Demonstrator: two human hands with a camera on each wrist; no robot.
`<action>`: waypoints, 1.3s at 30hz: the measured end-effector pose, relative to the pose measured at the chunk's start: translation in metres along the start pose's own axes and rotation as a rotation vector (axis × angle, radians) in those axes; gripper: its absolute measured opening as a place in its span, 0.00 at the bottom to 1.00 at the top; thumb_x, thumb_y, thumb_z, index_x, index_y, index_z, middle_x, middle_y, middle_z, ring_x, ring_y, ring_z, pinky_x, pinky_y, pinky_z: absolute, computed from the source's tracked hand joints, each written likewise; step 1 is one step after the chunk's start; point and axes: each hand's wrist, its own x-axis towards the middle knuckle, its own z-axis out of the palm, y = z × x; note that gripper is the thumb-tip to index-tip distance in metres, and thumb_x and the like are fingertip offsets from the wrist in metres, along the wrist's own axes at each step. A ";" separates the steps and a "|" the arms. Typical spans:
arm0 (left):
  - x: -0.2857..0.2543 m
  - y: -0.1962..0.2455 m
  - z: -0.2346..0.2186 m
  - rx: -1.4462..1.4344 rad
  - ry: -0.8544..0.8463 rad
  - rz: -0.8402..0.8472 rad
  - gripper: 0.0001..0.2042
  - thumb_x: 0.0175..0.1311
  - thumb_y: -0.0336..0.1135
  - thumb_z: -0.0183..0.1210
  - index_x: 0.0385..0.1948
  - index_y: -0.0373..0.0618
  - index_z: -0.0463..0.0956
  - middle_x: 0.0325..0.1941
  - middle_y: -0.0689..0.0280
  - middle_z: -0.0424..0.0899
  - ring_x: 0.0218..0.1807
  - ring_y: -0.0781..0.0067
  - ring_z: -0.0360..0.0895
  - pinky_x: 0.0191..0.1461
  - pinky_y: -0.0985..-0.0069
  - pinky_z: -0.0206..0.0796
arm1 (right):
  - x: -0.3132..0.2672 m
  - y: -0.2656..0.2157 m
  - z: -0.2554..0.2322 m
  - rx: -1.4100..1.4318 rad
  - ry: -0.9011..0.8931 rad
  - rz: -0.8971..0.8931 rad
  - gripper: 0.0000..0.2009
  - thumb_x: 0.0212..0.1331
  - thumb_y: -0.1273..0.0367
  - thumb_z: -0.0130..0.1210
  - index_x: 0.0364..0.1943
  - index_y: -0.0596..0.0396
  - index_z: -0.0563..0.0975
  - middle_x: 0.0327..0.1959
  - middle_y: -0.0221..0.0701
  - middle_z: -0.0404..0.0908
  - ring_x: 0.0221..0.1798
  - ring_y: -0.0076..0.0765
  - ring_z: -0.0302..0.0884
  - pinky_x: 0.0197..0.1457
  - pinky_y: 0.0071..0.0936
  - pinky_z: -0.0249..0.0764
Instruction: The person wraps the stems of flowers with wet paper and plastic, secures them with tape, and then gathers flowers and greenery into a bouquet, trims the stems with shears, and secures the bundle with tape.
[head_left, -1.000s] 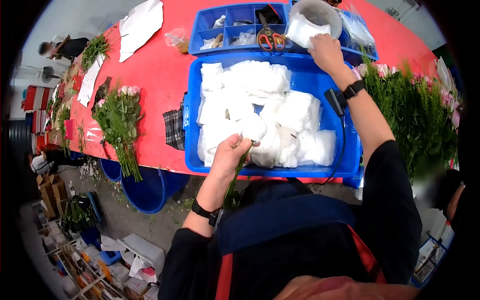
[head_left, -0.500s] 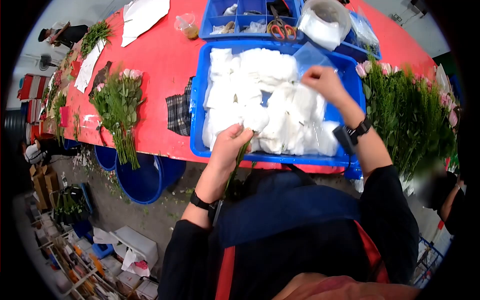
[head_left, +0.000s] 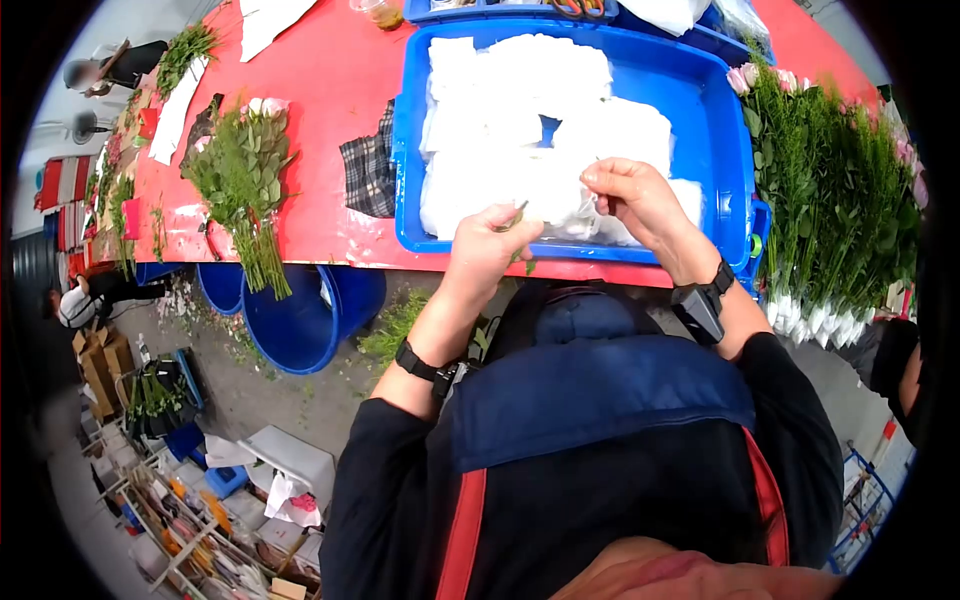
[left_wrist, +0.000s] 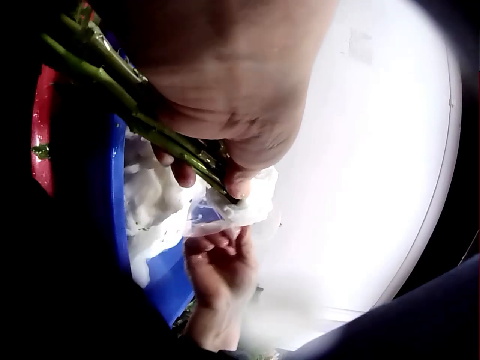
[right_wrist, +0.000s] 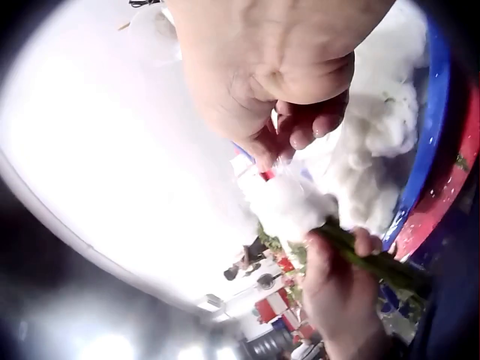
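In the head view my left hand [head_left: 488, 248] grips a small bunch of green stems over the near edge of the blue tub. The stems [left_wrist: 161, 139] run through its fingers in the left wrist view. At their end sits a wad of wet white cotton [right_wrist: 289, 201]. My right hand [head_left: 640, 205] is close by, its thumb and fingertips pinching a thin clear plastic bag [left_wrist: 210, 219] beside the cotton. Behind both hands, piles of white cotton pads [head_left: 545, 80] fill much of the blue tub [head_left: 700, 130].
Pink roses with greenery [head_left: 245, 160] lie left on the red table [head_left: 340, 80]; a larger row of flowers [head_left: 820, 190] with white-wrapped stem ends lies right. A checked cloth [head_left: 370, 170] touches the tub's left side. Blue buckets [head_left: 300, 330] stand below the table edge.
My right hand has come from the round container at the back, bringing a clear plastic bag across the tub to the cotton. The left hand keeps its grip on the stems. The head view has shifted.
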 end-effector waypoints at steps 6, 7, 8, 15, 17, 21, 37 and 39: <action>-0.003 -0.002 -0.003 0.481 0.139 0.424 0.15 0.52 0.29 0.67 0.40 0.30 0.79 0.42 0.58 0.81 0.33 0.71 0.79 0.38 0.77 0.72 | -0.023 -0.009 0.049 -0.787 -0.044 -0.813 0.03 0.53 0.76 0.60 0.32 0.59 0.82 0.23 0.28 0.75 0.25 0.26 0.71 0.31 0.24 0.68; -0.003 -0.005 -0.005 0.533 0.178 0.463 0.15 0.52 0.29 0.67 0.40 0.30 0.79 0.43 0.56 0.81 0.36 0.68 0.80 0.40 0.76 0.72 | -0.022 -0.004 0.049 -0.873 -0.042 -0.891 0.05 0.52 0.76 0.60 0.33 0.58 0.82 0.22 0.32 0.73 0.25 0.28 0.72 0.29 0.25 0.67; -0.002 -0.008 -0.006 0.585 0.216 0.502 0.15 0.52 0.30 0.67 0.40 0.30 0.79 0.44 0.54 0.81 0.39 0.65 0.80 0.42 0.75 0.72 | -0.022 0.000 0.049 -0.917 -0.040 -0.941 0.05 0.52 0.77 0.60 0.33 0.58 0.82 0.22 0.32 0.74 0.26 0.29 0.72 0.30 0.25 0.68; -0.018 0.011 0.005 0.828 0.313 0.655 0.15 0.51 0.30 0.68 0.39 0.31 0.80 0.49 0.50 0.80 0.48 0.64 0.80 0.48 0.74 0.71 | -0.033 0.017 0.063 -0.752 0.033 -0.882 0.06 0.52 0.80 0.58 0.34 0.59 0.82 0.25 0.33 0.77 0.28 0.30 0.75 0.31 0.26 0.70; -0.015 0.011 -0.004 0.764 0.280 0.612 0.15 0.51 0.30 0.68 0.38 0.32 0.80 0.48 0.51 0.81 0.48 0.64 0.80 0.49 0.75 0.71 | -0.034 0.015 0.062 -0.850 -0.015 -0.989 0.06 0.52 0.79 0.58 0.35 0.59 0.82 0.27 0.33 0.79 0.30 0.28 0.76 0.34 0.23 0.71; -0.013 0.020 -0.006 0.684 0.281 0.599 0.15 0.49 0.31 0.70 0.38 0.33 0.81 0.49 0.52 0.81 0.48 0.65 0.79 0.51 0.75 0.70 | -0.044 0.017 0.066 -0.511 0.112 -0.588 0.06 0.56 0.77 0.56 0.36 0.62 0.82 0.30 0.32 0.81 0.32 0.23 0.76 0.36 0.20 0.71; -0.013 0.066 0.021 0.097 -0.068 0.133 0.15 0.58 0.31 0.65 0.43 0.39 0.70 0.30 0.62 0.80 0.20 0.78 0.73 0.21 0.82 0.65 | -0.050 0.066 0.065 -0.314 -0.200 -0.233 0.12 0.61 0.69 0.58 0.45 0.61 0.75 0.35 0.32 0.81 0.38 0.24 0.77 0.41 0.25 0.74; -0.004 0.054 0.039 0.061 -0.083 0.074 0.14 0.58 0.30 0.65 0.42 0.39 0.71 0.30 0.61 0.80 0.21 0.77 0.74 0.23 0.81 0.66 | -0.047 0.088 0.065 -0.342 -0.291 -0.222 0.15 0.61 0.66 0.59 0.46 0.62 0.76 0.35 0.32 0.81 0.38 0.25 0.78 0.43 0.25 0.74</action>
